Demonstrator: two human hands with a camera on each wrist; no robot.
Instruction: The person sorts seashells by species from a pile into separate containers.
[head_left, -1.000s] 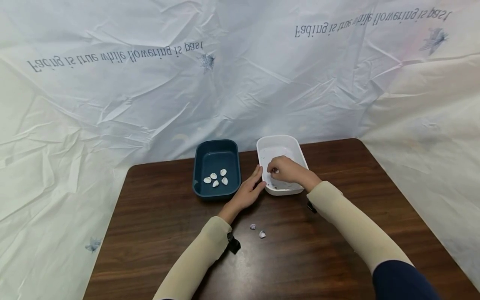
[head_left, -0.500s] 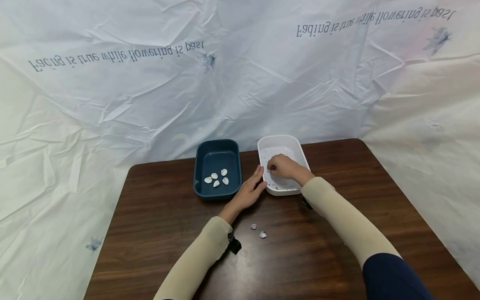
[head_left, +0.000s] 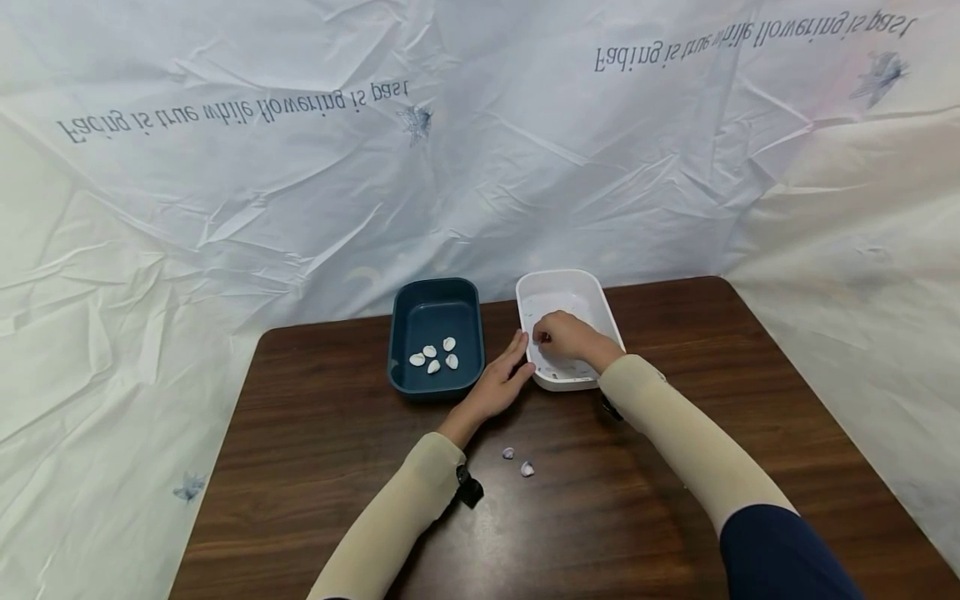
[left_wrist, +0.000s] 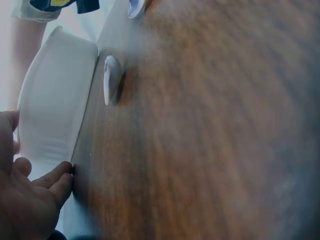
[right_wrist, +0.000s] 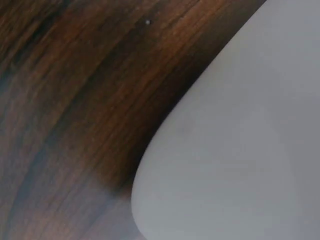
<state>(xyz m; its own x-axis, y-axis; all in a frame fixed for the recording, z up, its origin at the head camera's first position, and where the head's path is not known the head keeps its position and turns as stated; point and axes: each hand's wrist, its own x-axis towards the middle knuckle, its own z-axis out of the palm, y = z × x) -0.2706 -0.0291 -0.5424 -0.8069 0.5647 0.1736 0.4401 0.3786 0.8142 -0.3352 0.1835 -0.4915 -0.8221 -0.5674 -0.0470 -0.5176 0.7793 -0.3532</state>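
Observation:
My left hand (head_left: 495, 387) lies against the left side of a white tray (head_left: 570, 384), its fingers extended; in the left wrist view the fingertips (left_wrist: 62, 180) are at the tray's outer wall. Inside that tray, near its left wall, my right hand (head_left: 566, 336) reaches down with curled fingers. I cannot tell whether anything is between them. Small dark bits lie on the tray's floor. Two small purplish-white seashells, one nearer (head_left: 527, 469) and one farther (head_left: 508, 453), are on the wooden table below the hands. The right wrist view shows only the tray's wall (right_wrist: 225, 150) and tabletop.
Left of the white tray stands a dark blue tray (head_left: 435, 312) with several white seashells (head_left: 452, 362) in its front half. Both trays are at the far edge of the brown table (head_left: 315, 433). A white printed sheet (head_left: 480, 167) hangs close behind them.
My right hand stays in the white tray, its fingers dipping slightly while the forearm and sleeve shift left. My left hand keeps its place on the tray's side.

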